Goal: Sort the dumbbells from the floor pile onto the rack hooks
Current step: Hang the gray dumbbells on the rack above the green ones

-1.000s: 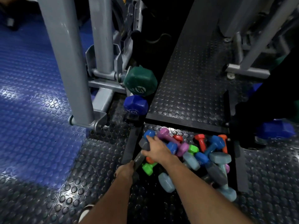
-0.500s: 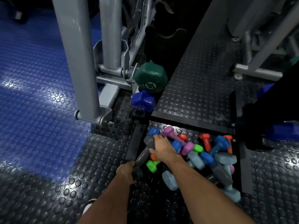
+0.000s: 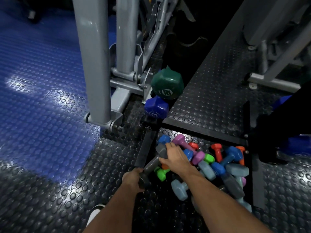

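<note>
Little has moved since the earlier frames: both hands hold their places on the grey dumbbell (image 3: 155,163), and only the camera has shifted slightly.

Head view: left hand (image 3: 133,179) curls round the near, lower head; right hand (image 3: 175,156) lies over the far, upper head and handle, fingers bent onto it. Dumbbell lies at the left edge of the floor pile (image 3: 210,165), long axis running from near-left to far-right. Rack (image 3: 121,78) stands beyond and to the left, so the lift should go up and away (left hand nearer to it). Green dumbbell (image 3: 166,84) and blue dumbbell (image 3: 156,107) beside the rack base carry a round white logo; wording unreadable.
</note>
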Tool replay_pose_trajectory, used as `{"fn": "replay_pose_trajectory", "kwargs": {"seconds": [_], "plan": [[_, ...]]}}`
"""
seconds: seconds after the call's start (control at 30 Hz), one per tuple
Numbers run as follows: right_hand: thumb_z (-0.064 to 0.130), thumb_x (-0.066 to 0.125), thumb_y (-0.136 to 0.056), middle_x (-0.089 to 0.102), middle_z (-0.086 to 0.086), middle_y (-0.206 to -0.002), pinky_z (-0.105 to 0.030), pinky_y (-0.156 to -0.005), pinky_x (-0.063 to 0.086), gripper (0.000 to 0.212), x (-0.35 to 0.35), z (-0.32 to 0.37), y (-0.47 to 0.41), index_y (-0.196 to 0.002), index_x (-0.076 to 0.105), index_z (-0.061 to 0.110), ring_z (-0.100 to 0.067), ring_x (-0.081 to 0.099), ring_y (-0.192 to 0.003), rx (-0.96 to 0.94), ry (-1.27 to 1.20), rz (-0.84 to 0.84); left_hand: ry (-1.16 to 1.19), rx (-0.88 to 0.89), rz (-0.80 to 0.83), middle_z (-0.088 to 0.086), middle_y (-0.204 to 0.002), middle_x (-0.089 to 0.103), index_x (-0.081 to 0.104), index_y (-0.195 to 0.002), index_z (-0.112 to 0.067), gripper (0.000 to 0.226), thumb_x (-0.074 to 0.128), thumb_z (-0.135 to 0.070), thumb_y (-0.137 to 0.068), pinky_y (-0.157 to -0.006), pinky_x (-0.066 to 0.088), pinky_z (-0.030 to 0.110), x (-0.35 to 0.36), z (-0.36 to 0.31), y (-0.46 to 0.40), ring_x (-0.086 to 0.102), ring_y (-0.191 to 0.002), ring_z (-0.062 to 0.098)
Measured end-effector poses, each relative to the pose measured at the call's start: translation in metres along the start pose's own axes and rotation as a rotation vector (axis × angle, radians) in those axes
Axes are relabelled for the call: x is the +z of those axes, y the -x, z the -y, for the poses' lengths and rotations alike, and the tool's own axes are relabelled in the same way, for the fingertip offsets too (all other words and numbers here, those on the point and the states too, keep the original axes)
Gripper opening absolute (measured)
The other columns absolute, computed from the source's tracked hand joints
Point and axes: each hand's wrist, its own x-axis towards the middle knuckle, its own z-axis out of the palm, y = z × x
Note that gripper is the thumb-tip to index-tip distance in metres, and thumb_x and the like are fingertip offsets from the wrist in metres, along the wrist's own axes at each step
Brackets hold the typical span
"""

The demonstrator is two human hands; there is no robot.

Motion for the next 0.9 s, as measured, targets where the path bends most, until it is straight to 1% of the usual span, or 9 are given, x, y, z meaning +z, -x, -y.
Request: {"fn": "replay_pose_trajectory", "kwargs": {"seconds": [0.17, 0.27, 0.33, 0.43, 0.53, 0.6, 0.67, 0.77, 0.9], "plan": [[0.035, 0.083, -0.072, 0.054, 0.002, -0.109, -0.027, -0.072, 0.04, 0.051, -0.037, 0.022, 0.04, -0.107, 0.048, 0.024, -0.019, 0.056, -0.096, 0.047, -0.263, -0.084, 0.131, 0.133, -0.083, 0.022, -0.089, 0.071, 0.064, -0.097, 0.003, 0.039, 0.085, -0.019, -0.074, -0.068, 0.06, 0.046, -0.012, -0.011, 0.047, 0.069, -0.075, 0.032], [0.035, 0.09, -0.068, 0.062, 0.009, -0.098, -0.021, -0.066, 0.041, 0.062, -0.066, 0.043, 0.058, -0.107, 0.046, 0.02, -0.012, 0.059, -0.087, 0.053, -0.383, -0.119, 0.204, 0.279, -0.11, 0.021, -0.087, 0.071, 0.065, -0.1, 0.007, 0.053, 0.089, -0.026, -0.066, -0.069, 0.06, 0.039, -0.019, -0.03, 0.077, 0.07, -0.075, 0.031], [0.036, 0.097, -0.064, 0.066, 0.008, -0.102, -0.023, -0.075, 0.05, 0.07, -0.089, 0.057, 0.068, -0.112, 0.048, 0.018, -0.01, 0.065, -0.092, 0.071, -0.528, -0.143, 0.247, 0.38, -0.08, 0.019, -0.091, 0.071, 0.066, -0.103, 0.001, 0.052, 0.089, -0.029, -0.068, -0.072, 0.06, 0.038, -0.025, -0.051, 0.105, 0.07, -0.077, 0.029], [0.038, 0.101, -0.059, 0.069, 0.003, -0.116, -0.039, -0.091, 0.061, 0.082, -0.126, 0.076, 0.081, -0.124, 0.056, 0.017, -0.013, 0.072, -0.101, 0.099, -0.763, -0.138, 0.33, 0.478, 0.014, 0.02, -0.087, 0.073, 0.068, -0.103, -0.004, 0.051, 0.09, -0.028, -0.064, -0.071, 0.063, 0.045, -0.029, -0.087, 0.141, 0.073, -0.076, 0.031], [0.068, 0.097, -0.037, 0.078, 0.007, -0.107, -0.041, -0.092, 0.062, 0.099, -0.162, 0.101, 0.094, -0.121, 0.068, 0.024, -0.012, 0.076, -0.1, 0.055, -0.717, -0.158, 0.341, 0.573, 0.067, 0.017, -0.088, 0.076, 0.072, -0.102, -0.008, 0.071, 0.092, -0.038, -0.041, -0.072, 0.063, 0.05, -0.032, -0.128, 0.172, 0.075, -0.079, 0.031], [0.074, 0.093, -0.031, 0.079, 0.009, -0.097, -0.042, -0.089, 0.062, 0.093, -0.181, 0.116, 0.101, -0.107, 0.073, 0.026, -0.009, 0.076, -0.092, 0.03, -0.676, -0.221, 0.335, 0.628, 0.106, 0.016, -0.087, 0.075, 0.07, -0.098, -0.009, 0.061, 0.093, -0.034, -0.047, -0.072, 0.063, 0.051, -0.032, -0.155, 0.197, 0.074, -0.077, 0.031], [0.066, 0.095, -0.039, 0.079, 0.01, -0.091, -0.038, -0.085, 0.063, 0.076, -0.201, 0.132, 0.114, -0.099, 0.074, 0.026, -0.007, 0.075, -0.087, 0.022, -0.681, -0.31, 0.297, 0.702, 0.132, 0.014, -0.082, 0.074, 0.07, -0.094, -0.008, 0.044, 0.093, -0.025, -0.06, -0.068, 0.063, 0.041, -0.029, -0.178, 0.23, 0.072, -0.07, 0.028], [0.053, 0.098, -0.053, 0.079, 0.01, -0.088, -0.026, -0.074, 0.061, 0.059, -0.227, 0.151, 0.129, -0.099, 0.075, 0.024, -0.005, 0.076, -0.083, -0.006, -0.753, -0.404, 0.296, 0.886, 0.168, 0.008, -0.08, 0.076, 0.073, -0.087, -0.008, 0.034, 0.092, -0.027, -0.066, -0.066, 0.06, 0.03, -0.017, -0.213, 0.264, 0.074, -0.07, 0.019], [0.061, 0.091, -0.06, 0.079, 0.007, -0.081, -0.036, -0.08, 0.064, 0.054, -0.249, 0.168, 0.127, -0.091, 0.077, 0.019, -0.008, 0.076, -0.078, 0.054, -0.853, -0.483, 0.23, 1.067, 0.217, 0.003, -0.087, 0.07, 0.069, -0.099, -0.008, 0.032, 0.075, -0.037, -0.085, -0.073, 0.052, 0.027, 0.006, -0.257, 0.307, 0.066, -0.082, 0.015]]}}
